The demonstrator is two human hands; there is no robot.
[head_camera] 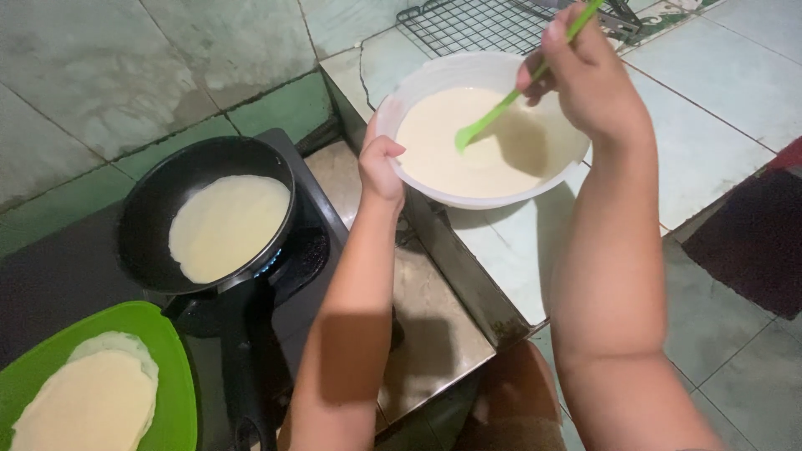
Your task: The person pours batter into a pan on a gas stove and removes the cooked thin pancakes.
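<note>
My right hand [585, 79] grips a green ladle [493, 117] whose scoop dips into pale batter inside a white bowl [434, 79]. At the bowl's left rim, my left hand [378, 163] holds it with thumb and fingers. The bowl stands on a tiled ledge to the right of a stove. On the stove, a black frying pan [150, 209] holds a thin round crepe [227, 225] over a small blue flame.
A green plate [171, 351] at the lower left carries a stack of cooked crepes [88, 401]. A black wire rack [468, 25] lies behind the bowl. The pan's handle [246, 376] points toward me. A dark mat [752, 242] lies on the floor at right.
</note>
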